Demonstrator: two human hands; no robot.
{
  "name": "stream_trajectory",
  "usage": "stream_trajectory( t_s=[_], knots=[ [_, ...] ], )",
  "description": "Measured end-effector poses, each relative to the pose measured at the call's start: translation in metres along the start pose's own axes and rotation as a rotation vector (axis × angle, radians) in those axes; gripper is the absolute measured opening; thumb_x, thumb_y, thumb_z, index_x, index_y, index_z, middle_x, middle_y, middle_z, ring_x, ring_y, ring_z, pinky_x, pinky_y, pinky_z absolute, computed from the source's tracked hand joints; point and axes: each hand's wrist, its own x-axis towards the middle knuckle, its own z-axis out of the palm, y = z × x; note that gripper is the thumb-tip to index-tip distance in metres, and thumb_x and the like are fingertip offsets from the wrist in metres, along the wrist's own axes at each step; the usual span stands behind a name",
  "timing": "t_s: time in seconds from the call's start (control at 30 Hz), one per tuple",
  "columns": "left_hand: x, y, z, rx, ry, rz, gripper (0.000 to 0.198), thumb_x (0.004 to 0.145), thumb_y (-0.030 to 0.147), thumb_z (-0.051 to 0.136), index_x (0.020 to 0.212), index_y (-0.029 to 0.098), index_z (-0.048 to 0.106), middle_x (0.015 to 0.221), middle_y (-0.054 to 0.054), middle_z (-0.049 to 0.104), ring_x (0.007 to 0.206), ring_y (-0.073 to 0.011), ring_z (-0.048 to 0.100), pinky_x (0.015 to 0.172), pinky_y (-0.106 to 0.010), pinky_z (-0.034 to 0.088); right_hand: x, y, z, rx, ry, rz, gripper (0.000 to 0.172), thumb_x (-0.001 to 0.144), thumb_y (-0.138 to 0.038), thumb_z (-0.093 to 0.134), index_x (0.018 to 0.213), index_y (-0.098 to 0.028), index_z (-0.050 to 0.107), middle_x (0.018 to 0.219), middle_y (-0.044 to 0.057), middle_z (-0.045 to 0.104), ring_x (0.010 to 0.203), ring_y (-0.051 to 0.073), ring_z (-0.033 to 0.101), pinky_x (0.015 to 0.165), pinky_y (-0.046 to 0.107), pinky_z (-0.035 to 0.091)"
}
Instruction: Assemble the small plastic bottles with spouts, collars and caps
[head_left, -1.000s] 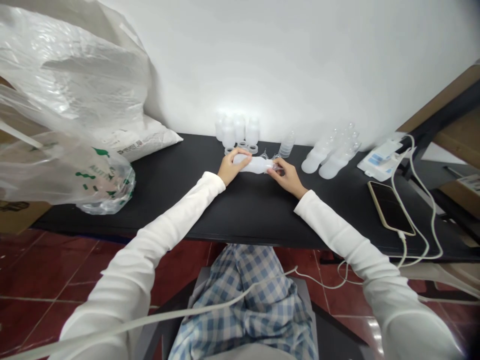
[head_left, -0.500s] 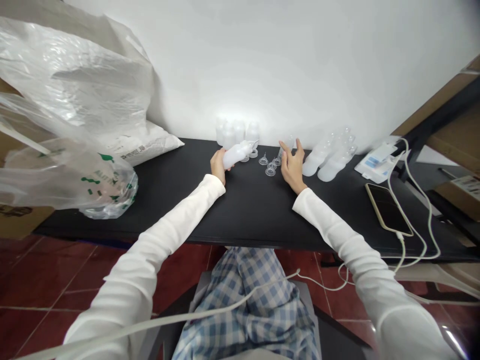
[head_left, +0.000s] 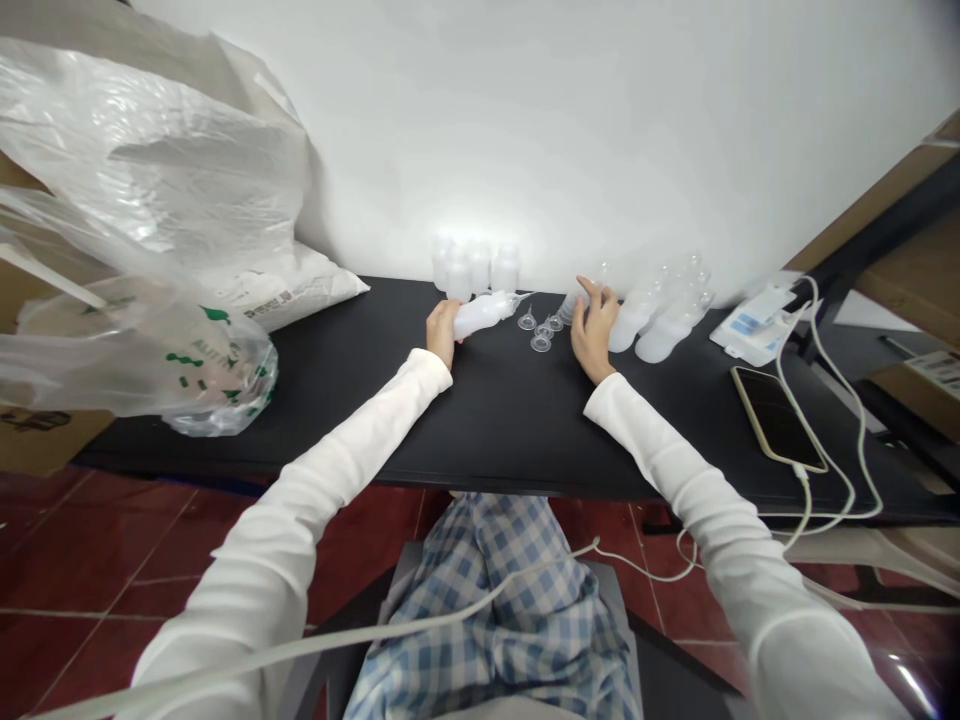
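My left hand (head_left: 442, 332) is closed around a translucent white squeeze bottle (head_left: 476, 318). The bottle lies tilted, and a clear pointed nozzle (head_left: 511, 300) at its end points right. Fingers curled, my right hand (head_left: 596, 335) is at a clear domed cap (head_left: 604, 270) by a row of nested clear caps (head_left: 571, 304); its fingers partly hide the grip. Between the hands, several small clear nozzle tips (head_left: 541, 342) with round bases rest on the black table (head_left: 510, 420).
Several translucent bottles (head_left: 505, 268) stand by the wall. Bottles with domed caps (head_left: 664, 335) stand to the right. Farther right are a white box (head_left: 754, 325), a phone (head_left: 778, 418) and a cable (head_left: 855, 420). Large plastic bags (head_left: 187, 190) fill the left.
My left hand has turned the bottle flatter, its nozzle now reaching farther right. My right hand has shifted slightly right, its fingers drawn in around the clear cap.
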Motion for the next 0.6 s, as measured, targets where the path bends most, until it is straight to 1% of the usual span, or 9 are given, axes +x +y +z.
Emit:
stream_trajectory(
  t_s=[0.07,0.17,0.23,0.3,0.37,0.47,0.53,0.6],
  knots=[
    [-0.001,0.000,0.000,0.025,-0.023,0.010,0.031,0.081,0.048,0.063,0.075,0.018,0.061,0.064,0.000,0.055,0.051,-0.0106,0.051,0.039,-0.022,0.028,0.000,-0.005,-0.006,0.028,0.025,-0.002,0.046,0.105,-0.051,0.031,0.135,-0.028,0.058,0.130,0.014,0.053,0.129,0.027,0.048,0.116,0.061,0.037],
    [-0.002,-0.001,0.000,0.054,-0.046,0.037,0.034,0.078,0.050,0.064,0.074,0.017,0.063,0.065,0.000,0.056,0.054,-0.0104,0.051,0.040,-0.020,0.029,-0.002,-0.012,-0.011,0.087,0.028,-0.008,0.042,0.103,-0.054,0.038,0.121,-0.027,0.065,0.130,0.014,0.052,0.130,0.030,0.048,0.116,0.063,0.036],
    [-0.002,-0.001,0.001,0.068,-0.054,0.045,0.033,0.077,0.050,0.064,0.073,0.017,0.064,0.066,0.000,0.056,0.056,-0.0107,0.051,0.040,-0.020,0.030,-0.004,-0.016,-0.012,0.109,0.012,-0.029,0.040,0.102,-0.054,0.039,0.112,-0.026,0.066,0.131,0.015,0.052,0.132,0.032,0.048,0.115,0.064,0.037],
    [-0.002,-0.001,0.001,0.076,-0.057,0.041,0.032,0.077,0.049,0.063,0.074,0.017,0.065,0.068,-0.001,0.057,0.058,-0.0114,0.051,0.040,-0.020,0.030,-0.005,-0.021,-0.014,0.114,0.000,-0.051,0.038,0.102,-0.054,0.039,0.107,-0.026,0.065,0.131,0.014,0.053,0.134,0.032,0.048,0.114,0.065,0.038],
    [-0.002,-0.002,0.001,0.081,-0.057,0.036,0.032,0.077,0.049,0.063,0.075,0.017,0.065,0.070,-0.002,0.059,0.059,-0.0119,0.052,0.040,-0.020,0.030,-0.007,-0.025,-0.016,0.129,-0.007,-0.057,0.037,0.101,-0.056,0.041,0.106,-0.026,0.063,0.129,0.015,0.054,0.135,0.033,0.048,0.113,0.065,0.038],
    [-0.002,-0.002,0.001,0.089,-0.054,0.036,0.033,0.077,0.050,0.064,0.076,0.018,0.065,0.073,-0.003,0.061,0.062,-0.0122,0.052,0.041,-0.019,0.029,-0.008,-0.031,-0.018,0.193,-0.020,-0.039,0.036,0.099,-0.057,0.044,0.110,-0.026,0.059,0.125,0.015,0.055,0.135,0.034,0.049,0.114,0.065,0.037],
    [-0.002,-0.002,0.001,0.097,-0.058,0.036,0.035,0.076,0.053,0.064,0.076,0.018,0.065,0.075,-0.003,0.061,0.063,-0.0126,0.052,0.042,-0.020,0.030,-0.009,-0.032,-0.017,0.227,-0.011,-0.015,0.038,0.099,-0.059,0.045,0.114,-0.025,0.055,0.118,0.015,0.058,0.130,0.033,0.054,0.110,0.062,0.042],
    [-0.002,-0.002,0.000,0.104,-0.070,0.039,0.037,0.076,0.055,0.065,0.077,0.018,0.065,0.074,-0.003,0.061,0.063,-0.0127,0.052,0.043,-0.020,0.030,-0.011,-0.031,-0.014,0.231,0.006,0.016,0.042,0.098,-0.061,0.046,0.117,-0.024,0.050,0.107,0.013,0.060,0.116,0.030,0.063,0.102,0.055,0.051]
  ],
)
